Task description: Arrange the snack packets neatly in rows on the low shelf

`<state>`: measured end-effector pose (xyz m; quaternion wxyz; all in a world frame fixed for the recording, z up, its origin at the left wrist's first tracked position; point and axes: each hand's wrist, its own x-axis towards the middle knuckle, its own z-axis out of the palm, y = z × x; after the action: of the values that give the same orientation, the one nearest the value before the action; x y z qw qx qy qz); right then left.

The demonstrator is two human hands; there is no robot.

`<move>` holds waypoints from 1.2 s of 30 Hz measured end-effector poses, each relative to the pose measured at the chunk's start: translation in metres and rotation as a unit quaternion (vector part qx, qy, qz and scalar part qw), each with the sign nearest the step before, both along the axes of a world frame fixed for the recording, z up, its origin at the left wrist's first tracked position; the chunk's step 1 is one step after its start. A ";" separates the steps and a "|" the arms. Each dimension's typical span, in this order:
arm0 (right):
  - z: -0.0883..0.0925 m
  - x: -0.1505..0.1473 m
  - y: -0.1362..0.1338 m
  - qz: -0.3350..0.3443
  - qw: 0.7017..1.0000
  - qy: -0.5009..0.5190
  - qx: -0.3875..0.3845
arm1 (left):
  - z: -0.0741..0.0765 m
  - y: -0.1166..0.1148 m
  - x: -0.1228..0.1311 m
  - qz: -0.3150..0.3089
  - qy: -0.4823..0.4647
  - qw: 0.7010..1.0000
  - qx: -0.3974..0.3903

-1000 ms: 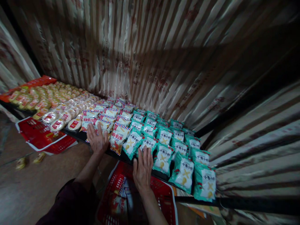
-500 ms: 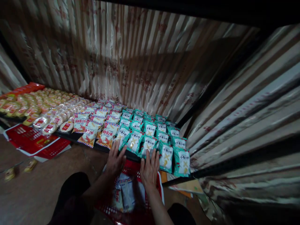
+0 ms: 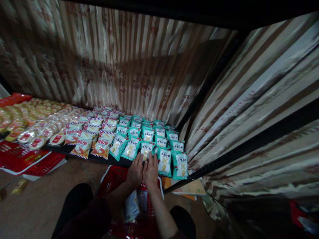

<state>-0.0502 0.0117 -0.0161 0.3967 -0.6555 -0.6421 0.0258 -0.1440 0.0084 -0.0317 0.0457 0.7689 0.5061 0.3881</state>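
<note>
Rows of green-edged snack bags point(image 3: 131, 147) lie on the low black shelf point(image 3: 124, 162). My left hand point(image 3: 135, 171) and my right hand point(image 3: 150, 171) are side by side at the shelf's front edge. Both have fingers stretched out, resting at the lower front of one green snack bag point(image 3: 147, 148). The fingertips cover part of that bag, and neither hand is closed round it. Below my forearms is a red plastic basket point(image 3: 114, 174) with some snack packets point(image 3: 132, 206) in it, partly hidden by my arms.
Red-and-white striped snack bags point(image 3: 82, 143), round wrapped biscuits point(image 3: 37, 140) and yellowish packets point(image 3: 15, 124) fill the shelf leftward. A black slanting bar point(image 3: 224, 157) and striped cloth point(image 3: 224, 126) bound the right. A red printed sheet point(image 3: 22, 159) hangs at left. A small packet point(image 3: 19, 186) lies on the floor.
My left hand has moved right, away from another green bag, and now lies close beside my right hand. The view has shifted slightly, so the shelf appears further left.
</note>
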 end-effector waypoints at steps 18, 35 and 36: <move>-0.007 0.011 0.018 0.040 0.999 0.005 0.030 | 0.003 0.001 -0.010 -0.002 0.003 0.998 0.061; -0.003 -0.074 0.018 0.109 0.994 0.003 -0.015 | 0.013 0.020 -0.067 0.280 0.075 0.957 -0.015; -0.003 -0.075 0.020 0.109 0.994 0.010 -0.014 | 0.013 0.020 -0.067 0.280 0.074 0.957 -0.019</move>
<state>-0.1249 0.0313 -0.0186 0.3881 -0.5870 -0.7054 0.0844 -0.2111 0.0282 -0.0182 -0.0880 0.6220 0.7101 0.3179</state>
